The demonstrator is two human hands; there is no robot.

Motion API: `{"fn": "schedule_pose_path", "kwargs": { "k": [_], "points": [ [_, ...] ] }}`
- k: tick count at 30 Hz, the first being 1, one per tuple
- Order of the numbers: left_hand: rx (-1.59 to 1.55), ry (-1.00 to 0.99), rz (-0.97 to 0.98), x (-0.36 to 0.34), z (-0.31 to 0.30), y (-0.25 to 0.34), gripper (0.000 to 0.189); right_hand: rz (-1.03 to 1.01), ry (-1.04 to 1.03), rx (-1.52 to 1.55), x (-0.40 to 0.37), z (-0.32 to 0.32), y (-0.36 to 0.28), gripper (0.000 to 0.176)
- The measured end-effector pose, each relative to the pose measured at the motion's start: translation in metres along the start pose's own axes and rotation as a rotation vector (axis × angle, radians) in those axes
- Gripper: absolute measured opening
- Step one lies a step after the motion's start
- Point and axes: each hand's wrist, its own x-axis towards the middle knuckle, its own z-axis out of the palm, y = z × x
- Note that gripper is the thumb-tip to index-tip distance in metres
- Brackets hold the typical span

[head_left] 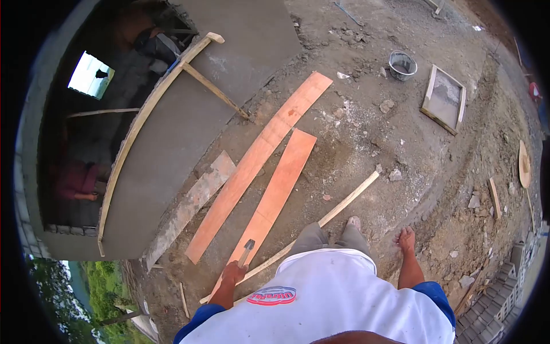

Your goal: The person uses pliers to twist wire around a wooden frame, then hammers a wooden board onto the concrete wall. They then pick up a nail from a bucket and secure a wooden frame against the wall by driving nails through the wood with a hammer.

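Note:
My left hand (234, 272) is closed around the handle of a hammer (247, 250), whose dark head points up and away from me. Beneath it lies the shorter reddish plank (282, 182) on the dirt. A longer reddish plank (260, 155) lies beside it to the left, and a grey, mortar-stained board (197, 198) is further left. A thin wooden strip (349, 198) runs diagonally past my feet. My right hand (406, 238) hangs over the ground at the right, its fingers bent slightly; I see nothing in it.
A plastered wall (166, 155) stands left, with a wooden beam (129, 135) and brace (215, 90) against it. Two people are partly visible in the dark opening. A bucket (402, 65) and framed screen (444, 98) are at the upper right; blocks (487, 304) are at the lower right.

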Motion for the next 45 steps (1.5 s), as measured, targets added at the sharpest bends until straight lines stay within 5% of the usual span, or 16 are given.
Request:
{"fn": "schedule_pose_path", "kwargs": {
  "k": [6,9,11,17,19,22,24,25,26,31,34,36,38,40,43,45],
  "points": [
    [-0.046,-0.128,-0.073,0.001,0.015,0.017,0.056,-0.247,-0.161,0.013,0.069,0.11,-0.219,0.029],
    [-0.204,-0.244,-0.092,0.071,0.08,-0.008,0.064,-0.288,-0.285,-0.005,0.083,0.17,-0.281,0.024],
    [-0.206,-0.266,0.005,0.09,0.083,-0.014,0.063,-0.252,-0.307,-0.086,0.097,0.205,-0.294,0.023],
    [-0.182,-0.282,0.031,0.131,-0.091,0.039,0.06,0.054,-0.35,-0.588,0.097,0.306,-0.28,0.025],
    [-0.348,-0.115,0.004,0.15,-0.091,0.018,0.058,-0.235,-0.759,-0.799,0.21,0.279,-0.2,0.023],
    [-0.687,0.026,-0.119,0.133,-0.113,0.023,0.052,-0.144,-0.997,-0.813,0.237,0.311,-0.238,0.028],
    [-0.917,0.212,-0.161,0.117,-0.079,0.015,0.054,0.323,-1.164,-0.632,0.225,0.377,-0.294,0.037],
    [-0.988,0.271,-0.223,0.095,-0.065,0.012,0.053,-0.077,-0.91,-0.822,0.182,0.386,-0.318,0.036],
    [-1.054,0.322,-0.266,0.073,-0.05,0.017,0.051,0.061,-0.936,-0.661,0.198,0.397,-0.33,0.031],
    [-1.413,0.635,-0.358,-0.078,0.069,0.076,0.032,-0.185,-1.104,-0.858,0.262,0.411,-0.334,0.02],
    [-1.672,0.663,-0.466,-0.142,0.141,0.12,0.02,-0.767,-1.091,-1.15,0.236,0.394,-0.303,0.018],
    [-1.772,0.592,-0.582,-0.184,0.171,0.14,0.022,-1.605,-0.973,-1.458,0.222,0.37,-0.235,0.024],
    [-1.99,0.33,-0.738,-0.208,0.192,0.162,0.029,-1.155,-1.121,-1.786,0.118,0.354,-0.248,0.025],
    [-2.116,0.089,-0.852,-0.213,0.205,0.159,0.031,-0.521,-0.877,-1.753,0.02,0.346,-0.253,0.025],
    [-2.11,0.037,-0.867,-0.212,0.219,0.134,0.032,-1.384,-1.394,-2.013,0.177,0.351,-0.162,0.025],
    [-2.214,0.003,-0.855,-0.219,0.23,0.112,0.033,-1.499,-1.347,-2.426,0.153,0.359,-0.155,0.028]
  ]
}}
